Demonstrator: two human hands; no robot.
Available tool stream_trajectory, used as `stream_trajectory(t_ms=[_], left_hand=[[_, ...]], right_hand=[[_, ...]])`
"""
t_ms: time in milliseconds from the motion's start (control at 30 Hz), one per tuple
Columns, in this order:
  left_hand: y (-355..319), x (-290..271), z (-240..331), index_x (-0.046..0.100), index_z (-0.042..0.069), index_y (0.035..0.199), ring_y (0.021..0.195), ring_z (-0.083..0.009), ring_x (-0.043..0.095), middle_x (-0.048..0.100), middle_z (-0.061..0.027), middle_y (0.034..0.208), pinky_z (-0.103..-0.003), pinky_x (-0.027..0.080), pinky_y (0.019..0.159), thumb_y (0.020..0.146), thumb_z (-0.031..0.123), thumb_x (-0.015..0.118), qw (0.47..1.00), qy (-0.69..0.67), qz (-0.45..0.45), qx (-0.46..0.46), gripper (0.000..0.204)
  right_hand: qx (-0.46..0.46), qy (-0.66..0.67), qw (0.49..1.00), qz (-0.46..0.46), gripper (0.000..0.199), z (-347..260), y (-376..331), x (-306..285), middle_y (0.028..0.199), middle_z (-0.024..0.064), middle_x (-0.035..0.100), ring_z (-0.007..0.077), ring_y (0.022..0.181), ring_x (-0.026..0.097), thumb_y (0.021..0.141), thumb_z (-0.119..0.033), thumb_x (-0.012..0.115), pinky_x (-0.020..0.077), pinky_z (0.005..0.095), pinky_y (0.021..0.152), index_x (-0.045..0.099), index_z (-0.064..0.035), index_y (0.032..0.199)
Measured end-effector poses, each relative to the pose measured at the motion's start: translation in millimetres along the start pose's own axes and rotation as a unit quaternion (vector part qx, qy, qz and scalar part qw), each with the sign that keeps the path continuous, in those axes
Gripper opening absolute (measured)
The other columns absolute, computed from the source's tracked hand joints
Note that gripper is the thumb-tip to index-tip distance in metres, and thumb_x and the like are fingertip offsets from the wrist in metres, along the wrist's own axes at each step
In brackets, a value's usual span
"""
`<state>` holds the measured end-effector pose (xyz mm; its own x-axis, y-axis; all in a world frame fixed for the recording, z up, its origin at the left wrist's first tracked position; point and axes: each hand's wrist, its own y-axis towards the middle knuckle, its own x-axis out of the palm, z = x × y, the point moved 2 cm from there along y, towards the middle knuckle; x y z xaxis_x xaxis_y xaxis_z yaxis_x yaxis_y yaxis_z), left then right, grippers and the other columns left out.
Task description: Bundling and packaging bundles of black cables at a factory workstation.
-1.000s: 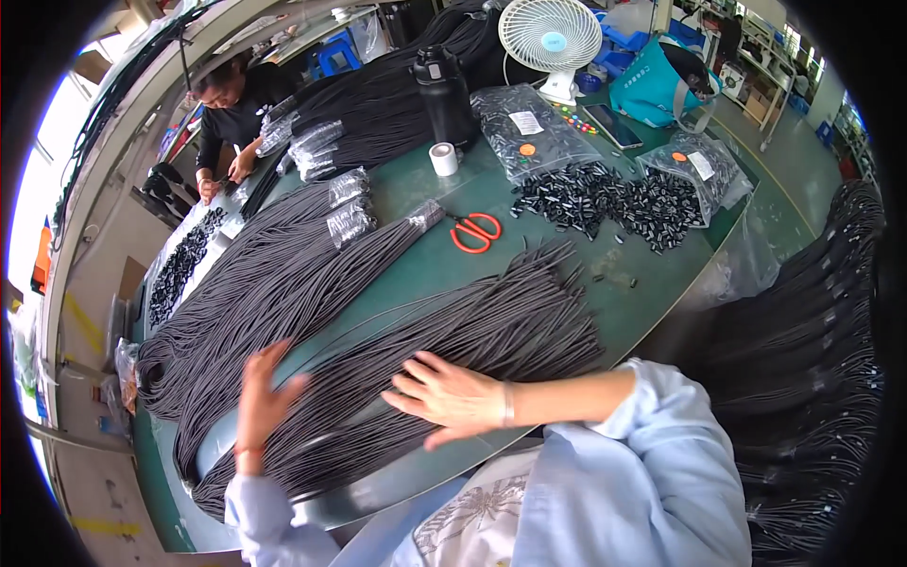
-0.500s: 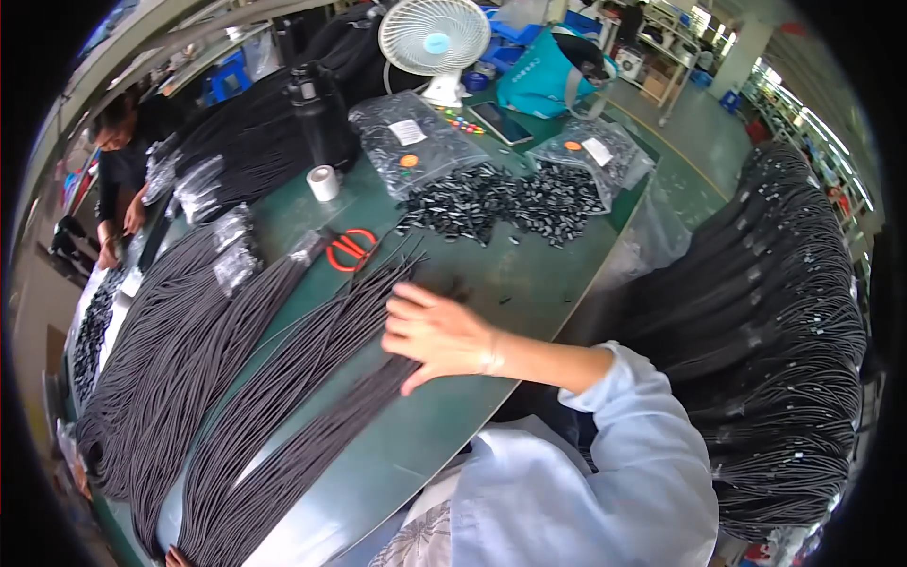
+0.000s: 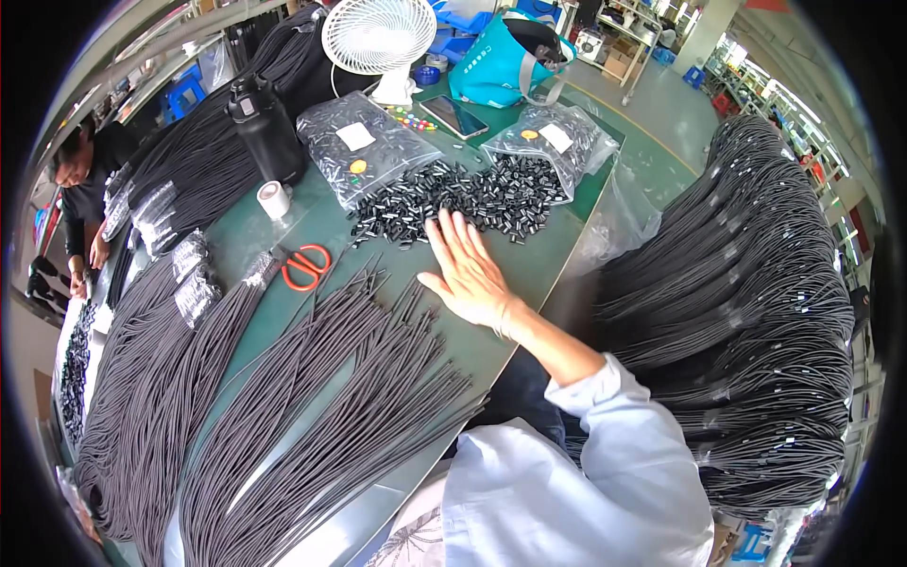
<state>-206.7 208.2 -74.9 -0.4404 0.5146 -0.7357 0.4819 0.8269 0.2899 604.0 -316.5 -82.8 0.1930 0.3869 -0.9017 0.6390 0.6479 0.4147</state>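
Note:
My right hand (image 3: pixel 466 274) is held flat with its fingers stretched out and holds nothing. Its fingertips reach the near edge of a pile of small black tube pieces (image 3: pixel 406 203); whether they touch is hard to tell. Just left of and below it, a bundle of dark grey cords (image 3: pixel 378 397) lies fanned out across the green table (image 3: pixel 397 510), cord ends toward the hand. Beside it is a second loose bundle of cords (image 3: pixel 293 369). My left hand is out of sight.
Red-handled scissors (image 3: pixel 306 267) and a white tape roll (image 3: pixel 273 199) lie beyond the cords. A black bottle (image 3: pixel 265 128), clear bags (image 3: pixel 359 142), a phone (image 3: pixel 454 116), a fan (image 3: pixel 379 38) and a teal bag (image 3: pixel 501 61) stand farther back. Hanging cords (image 3: pixel 727 312) fill the right; another person works far left.
My right hand has left the cord bundle and moved away toward the black pieces. The bundle's ends have spread apart. The bit of my left hand at the lower edge has gone from view.

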Motion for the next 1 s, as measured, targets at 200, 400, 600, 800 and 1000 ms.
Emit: stream_trajectory(t_ms=[200,400,600,800,1000], left_hand=[[21,47,-15,0.045,0.022,0.148,0.101,-0.0271,0.062,0.062,-0.0094,0.129,-0.044,0.051,0.084,0.105,0.022,0.043,0.994,0.018,0.027,0.101,0.043],[5,69,-22,0.042,0.013,0.152,0.109,-0.0285,0.057,0.059,-0.0111,0.121,-0.042,0.046,0.095,0.096,0.006,0.042,0.998,0.036,-0.017,0.04,0.056],[5,61,-16,0.054,0.009,0.139,0.105,-0.0268,0.058,0.061,-0.0088,0.115,-0.04,0.047,0.09,0.097,0.011,0.045,0.999,0.032,-0.01,0.009,0.044],[15,77,-32,0.058,0.005,0.135,0.118,-0.0316,0.057,0.061,-0.0101,0.13,-0.042,0.045,0.1,0.102,0.017,0.04,0.995,0.01,-0.09,-0.044,0.04],[22,79,-43,0.057,0.006,0.136,0.122,-0.0311,0.055,0.061,-0.009,0.133,-0.042,0.044,0.101,0.103,0.019,0.038,0.99,0.015,-0.128,-0.052,0.04]], right_hand=[[-0.074,-0.047,0.994,-0.069,0.075,-14,74,3,0.161,0.0291,0.022,0.0429,0.151,0.02,0.103,-0.048,0.046,0.0168,0.0504,0.124,0.025,0.0005,0.157],[-0.311,0.142,0.932,0.12,0.023,-148,69,-63,0.107,0.0142,0.061,0.0337,0.113,0.056,0.083,-0.024,0.07,0.0455,0.0465,0.101,0.067,-0.0033,0.094],[-0.613,0.084,0.766,-0.177,0.059,-392,4,-57,0.099,0.008,0.06,0.0276,0.103,0.054,0.074,-0.063,0.069,0.0396,0.065,0.1,0.063,-0.0126,0.104],[-0.617,0.118,0.728,-0.275,0.119,-563,-61,-8,0.14,0.0153,0.044,0.0376,0.12,0.049,0.042,-0.078,0.082,0.0471,0.0622,0.091,0.051,-0.0201,0.142],[-0.578,0.17,0.771,-0.207,0.071,-399,-31,0,0.113,0.0161,0.06,0.0318,0.096,0.065,0.068,-0.06,0.074,0.0476,0.052,0.081,0.063,-0.0183,0.124]])
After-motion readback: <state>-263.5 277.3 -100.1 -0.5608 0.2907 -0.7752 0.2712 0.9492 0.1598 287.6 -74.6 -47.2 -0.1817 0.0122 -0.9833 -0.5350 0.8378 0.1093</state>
